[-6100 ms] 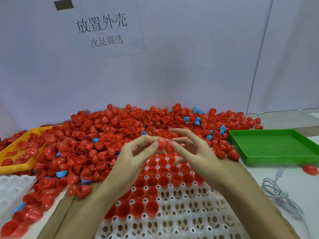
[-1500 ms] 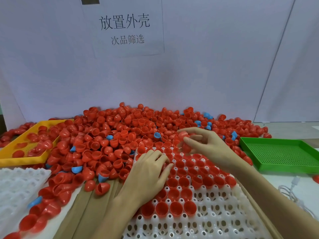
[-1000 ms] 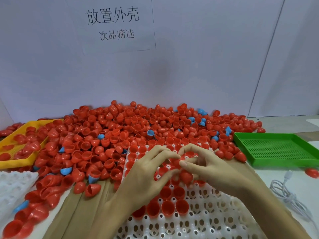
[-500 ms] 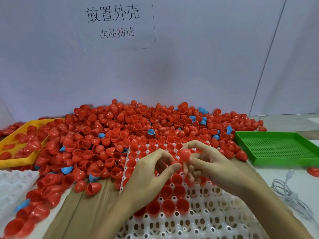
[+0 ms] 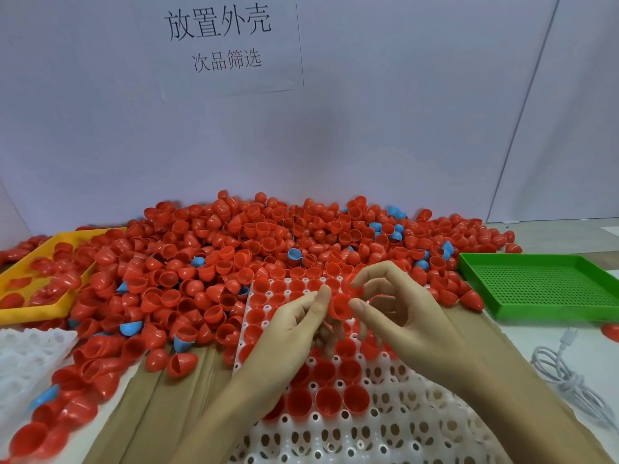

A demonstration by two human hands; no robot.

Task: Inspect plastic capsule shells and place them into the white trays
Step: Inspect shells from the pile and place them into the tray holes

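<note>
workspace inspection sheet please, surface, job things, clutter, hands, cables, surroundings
surface: table, brown cardboard under the tray
job's things: white tray, far rows filled with red shells; second white tray at left; shell pile, red with a few blue
clutter: yellow tray holding shells; green tray
hands: left hand and right hand pinch one red shell between them
cables: white cable coiled at right
surroundings: wall with paper sign

Since half a sec ago you've lifted the red shell [image 5: 340, 306] btwn both thumbs, right hand [image 5: 407, 324] fingers spread wider
</note>
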